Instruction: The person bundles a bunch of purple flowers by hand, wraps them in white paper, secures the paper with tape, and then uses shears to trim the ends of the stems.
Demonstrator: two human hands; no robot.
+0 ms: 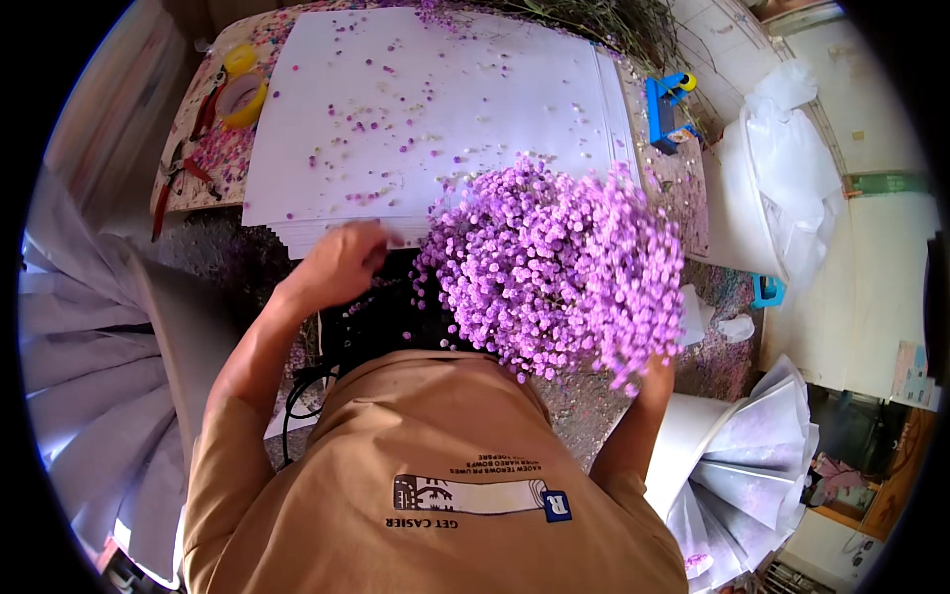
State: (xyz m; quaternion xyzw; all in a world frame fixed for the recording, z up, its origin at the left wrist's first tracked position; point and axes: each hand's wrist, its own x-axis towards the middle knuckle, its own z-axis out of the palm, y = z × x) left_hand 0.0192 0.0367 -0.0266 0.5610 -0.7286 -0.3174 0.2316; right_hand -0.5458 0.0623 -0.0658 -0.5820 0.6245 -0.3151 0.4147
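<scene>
A big bunch of purple baby's-breath flowers [559,272] hangs over the table's front edge. My right hand [657,377] grips it from below and is mostly hidden behind the blooms. My left hand [341,262] rests at the near edge of a stack of white paper sheets [435,99], its fingers curled on the top sheet's edge. Small purple petals are scattered over the paper. My tan shirt fills the lower middle of the view.
Yellow tape rolls [242,91] and red-handled pliers [183,168] lie at the table's left. A blue tape dispenser [669,107] sits at its right, next to a white plastic bag [782,188]. Folded white wrapping cones [752,465] stand at lower right. Green stems [614,25] lie at the far edge.
</scene>
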